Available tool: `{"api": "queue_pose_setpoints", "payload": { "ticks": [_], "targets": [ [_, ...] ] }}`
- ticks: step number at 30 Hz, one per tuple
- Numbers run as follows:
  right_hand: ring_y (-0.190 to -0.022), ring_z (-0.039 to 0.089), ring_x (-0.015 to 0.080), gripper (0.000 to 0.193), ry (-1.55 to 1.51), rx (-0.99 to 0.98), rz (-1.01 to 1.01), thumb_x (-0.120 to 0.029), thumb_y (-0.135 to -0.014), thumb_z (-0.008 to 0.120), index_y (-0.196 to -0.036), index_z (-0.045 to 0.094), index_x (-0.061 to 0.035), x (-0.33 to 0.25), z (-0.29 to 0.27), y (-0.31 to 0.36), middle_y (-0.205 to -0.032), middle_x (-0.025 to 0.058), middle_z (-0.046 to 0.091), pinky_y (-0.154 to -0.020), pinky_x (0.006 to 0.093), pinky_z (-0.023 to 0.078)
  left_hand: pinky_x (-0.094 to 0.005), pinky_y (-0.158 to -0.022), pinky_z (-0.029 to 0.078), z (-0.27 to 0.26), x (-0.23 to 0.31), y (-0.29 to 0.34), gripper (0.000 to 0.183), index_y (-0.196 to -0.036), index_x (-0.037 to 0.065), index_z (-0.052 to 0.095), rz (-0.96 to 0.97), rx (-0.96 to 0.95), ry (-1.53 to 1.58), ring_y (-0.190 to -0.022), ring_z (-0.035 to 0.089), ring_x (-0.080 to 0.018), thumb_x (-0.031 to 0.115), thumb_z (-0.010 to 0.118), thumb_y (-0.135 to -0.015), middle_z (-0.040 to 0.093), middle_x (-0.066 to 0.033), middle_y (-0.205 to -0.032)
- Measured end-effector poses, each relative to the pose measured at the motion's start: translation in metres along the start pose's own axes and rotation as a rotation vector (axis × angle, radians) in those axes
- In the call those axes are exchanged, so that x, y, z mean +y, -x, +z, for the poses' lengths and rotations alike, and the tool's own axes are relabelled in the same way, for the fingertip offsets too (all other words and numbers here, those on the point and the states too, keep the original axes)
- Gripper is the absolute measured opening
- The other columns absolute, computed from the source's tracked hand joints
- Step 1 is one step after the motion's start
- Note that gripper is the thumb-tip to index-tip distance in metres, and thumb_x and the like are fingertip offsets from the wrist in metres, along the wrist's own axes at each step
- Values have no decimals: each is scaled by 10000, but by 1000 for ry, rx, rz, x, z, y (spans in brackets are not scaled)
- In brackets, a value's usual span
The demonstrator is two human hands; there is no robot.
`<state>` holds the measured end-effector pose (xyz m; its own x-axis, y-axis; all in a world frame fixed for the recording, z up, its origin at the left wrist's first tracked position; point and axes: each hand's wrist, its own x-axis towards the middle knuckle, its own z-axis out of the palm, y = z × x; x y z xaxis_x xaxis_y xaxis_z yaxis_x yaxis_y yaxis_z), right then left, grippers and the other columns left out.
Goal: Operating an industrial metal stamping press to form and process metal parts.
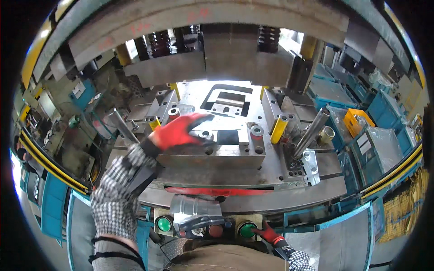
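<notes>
My left hand point(176, 131), in a red glove under a checked sleeve, is over the left part of the lower die block point(212, 162). Its fingers stretch to the right and hold nothing visible. Beneath them lies a bright, glare-washed metal surface with round bushings and a dark rectangular patch point(227, 137). Low in the view, my right hand point(270, 235), in a red and dark glove, has its fingers extended to the right green push button point(247, 230). The fingertips appear to touch the button's edge.
The upper die point(235, 63) hangs above. Steel posts point(312, 133) and yellow posts point(279, 129) flank the lower die. A bent metal plate point(310, 168) leans at the right post. A red bar point(219, 191) runs along the front. Blue bins point(330, 86) stand right.
</notes>
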<state>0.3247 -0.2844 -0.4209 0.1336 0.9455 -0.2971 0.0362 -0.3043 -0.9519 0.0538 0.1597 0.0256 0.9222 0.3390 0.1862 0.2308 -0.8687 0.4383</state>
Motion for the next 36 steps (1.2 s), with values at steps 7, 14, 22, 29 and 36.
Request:
{"api": "queue_pose_setpoints", "payload": {
  "ticks": [7,14,22,29,36],
  "targets": [
    [-1343,628,280,927,-308,321,414,-387,-933,833,-1638,360,-16,83,-22,81,-1504,172,612,-1128,377,497,-495,-1284,308,62,-94,-196,1306,-1700,70,241,-169,-572,-204,-1607,261,-398,509,968,-708,299,-237,-1727],
    [-1306,637,250,600,-503,484,204,-141,-1035,670,-1582,470,2,147,-114,200,-1486,151,628,-1130,368,491,-389,-1125,490,69,-85,-225,1151,-1629,78,437,-85,-593,136,-1335,612,-275,400,1002,-680,666,-161,-1441],
    [-1357,574,363,870,445,965,-46,-261,-868,871,-1594,438,-51,-74,-293,-3,-1492,205,575,-1141,448,452,-449,-1243,352,9,11,-119,1238,-1632,-1,355,211,137,-18,-1472,480,-354,398,1004,-656,496,-222,-1578],
    [-1443,474,448,1162,1031,756,-151,-373,-709,954,-1602,323,22,-64,-402,-158,-1581,278,462,-1208,471,411,-497,-1215,368,6,95,65,1259,-1627,-20,347,24,191,-99,-1463,480,-393,426,1007,-652,512,-219,-1549],
    [-1456,511,403,1158,897,679,-87,-383,-692,961,-1587,359,39,-49,-417,-200,-1553,262,530,-1201,472,429,-646,-1180,347,161,135,189,1144,-1575,39,440,-323,-97,-413,-1368,499,-459,491,904,-632,511,-249,-1489]
  ]
}}
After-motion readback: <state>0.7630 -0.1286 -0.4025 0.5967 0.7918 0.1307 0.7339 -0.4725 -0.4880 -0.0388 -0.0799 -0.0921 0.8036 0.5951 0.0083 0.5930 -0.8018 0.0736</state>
